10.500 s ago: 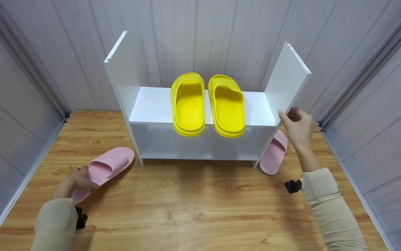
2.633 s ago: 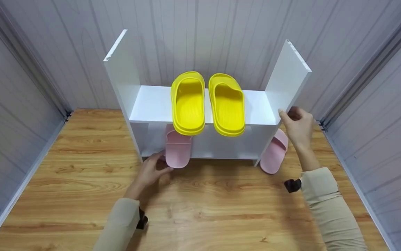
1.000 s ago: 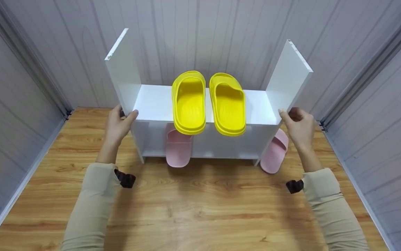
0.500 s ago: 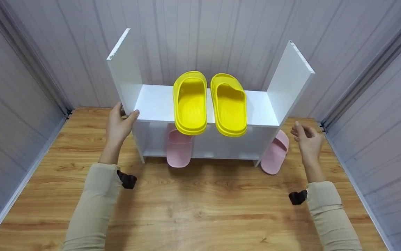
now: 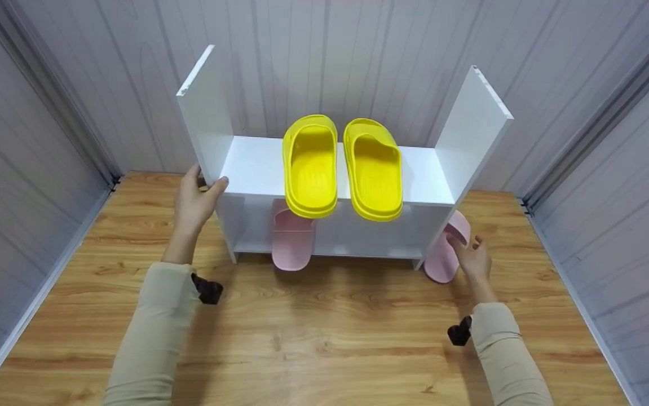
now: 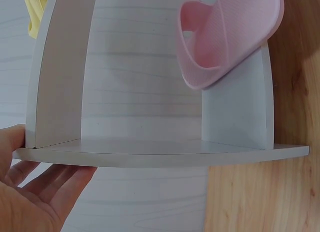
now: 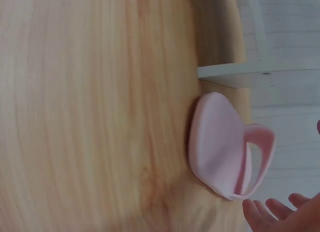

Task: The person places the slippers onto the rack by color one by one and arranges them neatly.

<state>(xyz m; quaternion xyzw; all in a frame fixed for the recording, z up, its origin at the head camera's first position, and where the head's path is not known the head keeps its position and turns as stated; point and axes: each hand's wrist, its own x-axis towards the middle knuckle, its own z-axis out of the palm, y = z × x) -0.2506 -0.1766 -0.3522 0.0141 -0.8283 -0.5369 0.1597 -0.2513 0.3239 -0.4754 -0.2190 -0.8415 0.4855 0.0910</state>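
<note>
My left hand grips the left side panel of a white shoe rack, thumb on its front edge and fingers behind, as the left wrist view also shows. One pink slipper lies on the rack's lower shelf, heel end jutting past the front. My right hand hovers by the other pink slipper, which is on the floor outside the right panel. In the right wrist view the fingers are spread near the slipper's strap, with nothing held.
Two yellow slippers sit side by side on the upper shelf, heels overhanging its front edge. Ribbed wall panels stand close behind the rack and on both sides. Wood-grain flooring spreads in front.
The left hand brought one pink slipper from the left floor onto the lower shelf, then took hold of the left panel. The right hand let go of the right panel and moved down.
</note>
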